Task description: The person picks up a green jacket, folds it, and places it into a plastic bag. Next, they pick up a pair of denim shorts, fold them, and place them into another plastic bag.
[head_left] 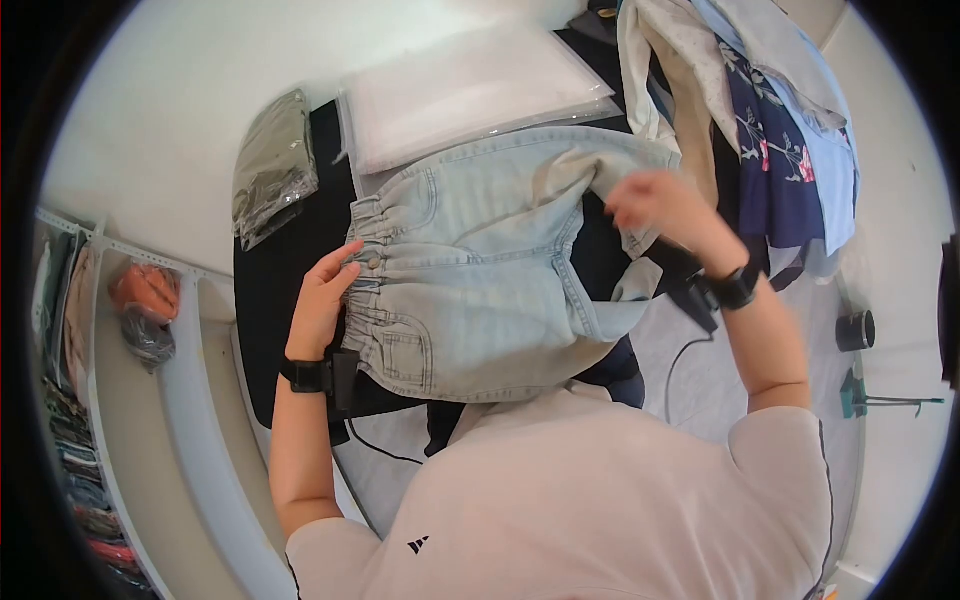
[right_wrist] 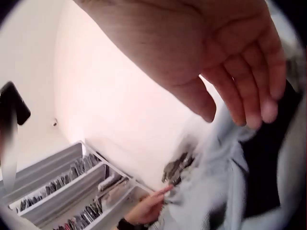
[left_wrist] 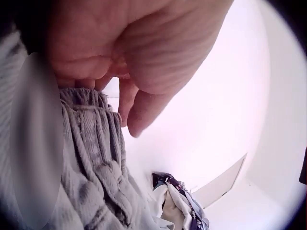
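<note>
A pair of light-blue jeans (head_left: pixel 480 260) lies on a black table, its gathered elastic waistband (left_wrist: pixel 91 115) toward the left and its legs bent and folded at the right. My left hand (head_left: pixel 322 295) rests at the waistband beside the metal button (head_left: pixel 374 264). In the left wrist view its thumb and a finger stand apart past the band, while the other fingertips are hidden behind the denim. Over the leg ends, my right hand (head_left: pixel 660 208) is in the air, blurred in the head view. The right wrist view shows its fingers loosely extended with nothing in them.
A stack of clear plastic bags (head_left: pixel 470 95) lies behind the jeans. Left of it is a bagged olive garment (head_left: pixel 275 165). Clothes (head_left: pixel 770 130) hang over the table's right end. Shelves of folded clothes (head_left: pixel 85 450) stand at the left. Cables trail from both wrists.
</note>
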A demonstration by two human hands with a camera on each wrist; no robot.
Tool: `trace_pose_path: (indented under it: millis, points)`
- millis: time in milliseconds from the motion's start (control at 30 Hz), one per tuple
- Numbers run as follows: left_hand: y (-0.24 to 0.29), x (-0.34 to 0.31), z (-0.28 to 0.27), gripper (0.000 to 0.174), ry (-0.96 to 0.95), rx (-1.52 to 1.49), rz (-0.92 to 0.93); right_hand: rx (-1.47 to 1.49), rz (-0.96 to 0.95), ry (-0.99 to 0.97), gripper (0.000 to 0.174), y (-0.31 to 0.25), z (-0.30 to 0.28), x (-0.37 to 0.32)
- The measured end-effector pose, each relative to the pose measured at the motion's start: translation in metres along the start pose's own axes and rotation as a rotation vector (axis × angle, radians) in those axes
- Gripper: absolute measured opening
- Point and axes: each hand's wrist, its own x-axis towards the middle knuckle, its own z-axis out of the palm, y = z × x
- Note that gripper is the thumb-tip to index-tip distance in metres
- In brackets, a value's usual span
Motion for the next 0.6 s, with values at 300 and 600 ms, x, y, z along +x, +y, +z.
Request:
trace_pose_path:
  millis: [300,600]
  points:
    - [0.016,-0.012,0.016,0.068,-0.127,0.139,0.022,0.246,-0.083,-0.115,0.037,0.022,0.083,-0.015]
    - [0.076,-0.040,0.032,0.057,-0.018,0.709,0.250,0.459,-0.162,0.084,0.028,0.000,0.060,-0.042]
